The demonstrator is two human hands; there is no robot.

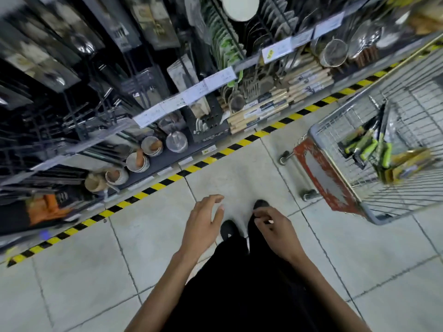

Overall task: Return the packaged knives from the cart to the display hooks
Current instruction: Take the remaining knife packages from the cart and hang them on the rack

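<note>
Several packaged knives [370, 146] with green and black handles lie inside the wire shopping cart [340, 130] at the right. The display hooks [79, 116] with dark hanging packages fill the shelving at the upper left. My left hand [203, 224] hangs over the tiled floor with its fingers spread and nothing in it. My right hand [273, 228] is beside it, fingers loosely curled, and it holds nothing. Both hands are well below and left of the cart.
Shelves hold strainers [334, 52], wooden-handled tools [282, 101], a metal pot [177, 141] and cups [137, 161]. A yellow-black stripe [167, 182] runs along the shelf base. The cart's red panel [321, 173] and wheels face me. My black shoes [229, 230] stand on pale tiles.
</note>
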